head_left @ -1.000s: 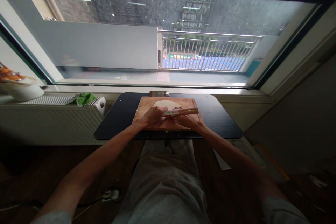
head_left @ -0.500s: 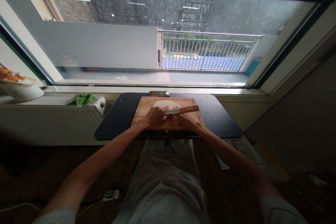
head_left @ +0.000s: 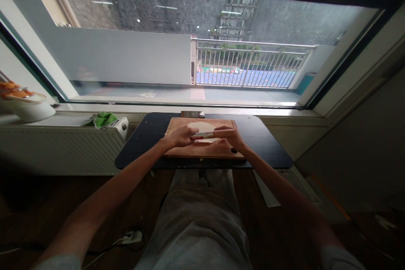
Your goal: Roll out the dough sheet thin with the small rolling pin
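Dough (head_left: 202, 127) lies on the board (head_left: 204, 150), under the pin (head_left: 212, 134). Left hand (head_left: 179, 137) and right hand (head_left: 230, 139) press flat on the pin's ends. Uneven pressure could tear the dough or skew it off the board onto the table (head_left: 268, 147).

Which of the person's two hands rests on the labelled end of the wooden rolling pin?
The left hand: it covers the white-and-red labelled end of the wooden rolling pin. The right hand sits on the bare wooden end.
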A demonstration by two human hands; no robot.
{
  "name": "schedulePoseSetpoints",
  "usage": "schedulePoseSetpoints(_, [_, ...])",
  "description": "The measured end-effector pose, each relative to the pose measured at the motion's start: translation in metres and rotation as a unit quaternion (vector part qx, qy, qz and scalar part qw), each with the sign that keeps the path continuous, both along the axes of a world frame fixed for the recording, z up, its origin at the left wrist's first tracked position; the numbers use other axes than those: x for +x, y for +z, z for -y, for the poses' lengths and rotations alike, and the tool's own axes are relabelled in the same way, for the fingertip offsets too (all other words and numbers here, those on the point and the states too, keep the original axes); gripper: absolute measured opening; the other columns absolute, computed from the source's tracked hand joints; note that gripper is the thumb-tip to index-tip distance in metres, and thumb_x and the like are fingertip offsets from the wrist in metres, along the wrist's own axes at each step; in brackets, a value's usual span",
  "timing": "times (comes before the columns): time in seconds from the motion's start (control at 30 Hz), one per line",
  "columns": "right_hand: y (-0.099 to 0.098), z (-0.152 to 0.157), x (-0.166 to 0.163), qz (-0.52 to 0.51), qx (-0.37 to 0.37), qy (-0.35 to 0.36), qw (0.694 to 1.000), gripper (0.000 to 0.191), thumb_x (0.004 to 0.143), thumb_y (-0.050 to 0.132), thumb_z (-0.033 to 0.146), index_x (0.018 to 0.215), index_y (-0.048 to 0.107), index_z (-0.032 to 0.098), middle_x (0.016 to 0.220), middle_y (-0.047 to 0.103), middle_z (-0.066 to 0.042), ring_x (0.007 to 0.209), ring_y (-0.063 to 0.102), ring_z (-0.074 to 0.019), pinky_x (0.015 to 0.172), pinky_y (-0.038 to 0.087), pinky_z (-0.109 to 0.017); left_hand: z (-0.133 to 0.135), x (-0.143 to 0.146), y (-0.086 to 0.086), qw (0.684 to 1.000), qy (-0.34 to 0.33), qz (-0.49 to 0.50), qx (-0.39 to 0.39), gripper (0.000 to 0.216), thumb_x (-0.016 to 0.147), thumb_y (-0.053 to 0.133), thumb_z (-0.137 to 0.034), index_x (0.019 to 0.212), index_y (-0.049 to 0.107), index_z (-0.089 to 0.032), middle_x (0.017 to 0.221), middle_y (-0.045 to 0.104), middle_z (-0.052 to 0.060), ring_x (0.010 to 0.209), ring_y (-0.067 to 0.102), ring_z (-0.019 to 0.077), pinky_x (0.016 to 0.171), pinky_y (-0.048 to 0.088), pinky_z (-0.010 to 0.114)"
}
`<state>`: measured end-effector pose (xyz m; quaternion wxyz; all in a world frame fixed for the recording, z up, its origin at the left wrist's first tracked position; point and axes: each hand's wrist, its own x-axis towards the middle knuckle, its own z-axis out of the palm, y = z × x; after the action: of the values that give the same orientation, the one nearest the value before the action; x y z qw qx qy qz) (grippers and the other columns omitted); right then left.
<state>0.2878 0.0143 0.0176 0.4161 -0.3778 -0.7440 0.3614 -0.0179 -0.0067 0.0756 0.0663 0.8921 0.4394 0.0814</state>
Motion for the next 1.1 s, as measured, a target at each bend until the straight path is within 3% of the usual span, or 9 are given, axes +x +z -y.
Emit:
schedulePoseSetpoints(0.1, [0.015,-0.01,0.004,-0.131,-0.093,-0.061,0.985,0.055,0.102,0.056,0.073,0.113,0.073,0.023,0.108,0.085,-0.014,0.101,0.082,-0.0304,0.094,0.066,-0.047,-0.015,-0.002,0.008,0.999,0.004,0.04,0.027,0.04,0.106,0.071,-0.046,0.14,0.074,-0.025,0.118,0.085,0.008,0.105,0.08,0.0279,0.089,0.056,0.031])
schedulePoseSetpoints(0.17, [0.026,-0.018,0.004,-0.13,-0.097,-0.087,0.983,0.059,0.105,0.049,0.075,0.117,0.072,0.022,0.111,0.084,-0.016,0.101,0.082,-0.0306,0.092,0.066,-0.046,-0.025,-0.002,0.011,0.998,0.018,0.036,0.04,0.049,0.107,0.071,-0.052,0.15,0.069,-0.027,0.126,0.084,0.008,0.111,0.08,0.0289,0.092,0.056,0.031])
schedulePoseSetpoints(0.27, [0.038,-0.029,-0.003,0.007,-0.007,-0.165,0.986,0.05,0.109,0.054,0.063,0.127,0.072,0.02,0.125,0.081,-0.017,0.103,0.08,-0.0286,0.089,0.065,-0.042,-0.038,0.004,0.004,0.997,0.051,-0.017,0.055,0.055,0.109,0.066,-0.063,0.148,0.068,-0.025,0.13,0.083,0.012,0.115,0.08,0.0312,0.094,0.057,0.032])
schedulePoseSetpoints(0.37, [0.041,-0.036,-0.019,0.249,0.078,-0.218,0.94,0.034,0.111,0.058,0.045,0.115,0.079,0.02,0.126,0.08,-0.017,0.101,0.078,-0.0267,0.091,0.061,-0.039,-0.049,0.019,-0.012,0.994,0.051,-0.063,0.071,0.054,0.113,0.057,-0.06,0.143,0.068,-0.016,0.137,0.079,0.019,0.125,0.076,0.0323,0.104,0.055,0.036])
schedulePoseSetpoints(0.5, [0.037,-0.044,-0.042,0.442,0.085,-0.188,0.873,0.032,0.112,0.057,0.033,0.104,0.085,0.019,0.112,0.083,-0.016,0.101,0.077,-0.0285,0.09,0.056,-0.036,-0.056,0.033,-0.032,0.991,0.061,-0.078,0.086,0.044,0.118,0.046,-0.044,0.134,0.07,-0.01,0.14,0.074,0.025,0.131,0.07,0.0329,0.117,0.05,0.043])
schedulePoseSetpoints(0.7, [0.027,-0.065,-0.048,0.499,0.181,-0.092,0.842,0.049,0.108,0.056,0.024,0.156,0.07,0.021,0.16,0.067,-0.019,0.147,0.06,-0.0358,0.118,0.052,-0.051,-0.058,0.017,-0.036,0.984,0.149,-0.061,0.077,0.053,0.117,0.037,-0.039,0.152,0.064,-0.009,0.156,0.064,0.028,0.149,0.057,0.0411,0.124,0.043,0.06])
schedulePoseSetpoints(0.87, [0.016,-0.07,-0.039,0.496,0.153,-0.076,0.851,0.066,0.112,0.05,0.031,0.177,0.048,0.02,0.177,0.052,-0.018,0.164,0.046,-0.0415,0.126,0.048,-0.06,-0.062,0.008,-0.034,0.989,0.136,-0.062,0.006,0.062,0.116,0.039,-0.044,0.171,0.053,-0.021,0.18,0.045,0.022,0.171,0.035,0.0427,0.134,0.032,0.067])
schedulePoseSetpoints(0.97, [0.008,-0.063,-0.035,0.481,0.155,-0.063,0.861,0.066,0.113,0.046,0.033,0.177,0.047,0.017,0.177,0.051,-0.018,0.165,0.047,-0.0409,0.131,0.045,-0.06,-0.059,0.006,-0.037,0.99,0.111,-0.082,-0.025,0.065,0.116,0.033,-0.038,0.177,0.043,-0.018,0.186,0.038,0.018,0.176,0.027,0.0391,0.138,0.028,0.063])
schedulePoseSetpoints(1.1, [-0.003,-0.042,-0.032,0.479,0.166,-0.091,0.857,0.068,0.116,0.039,0.031,0.18,0.038,0.011,0.182,0.044,-0.018,0.168,0.044,-0.0365,0.138,0.036,-0.058,-0.044,0.003,-0.047,0.993,0.081,-0.085,-0.018,0.065,0.116,0.031,-0.036,0.175,0.045,-0.014,0.185,0.039,0.017,0.175,0.03,0.0355,0.139,0.031,0.056])
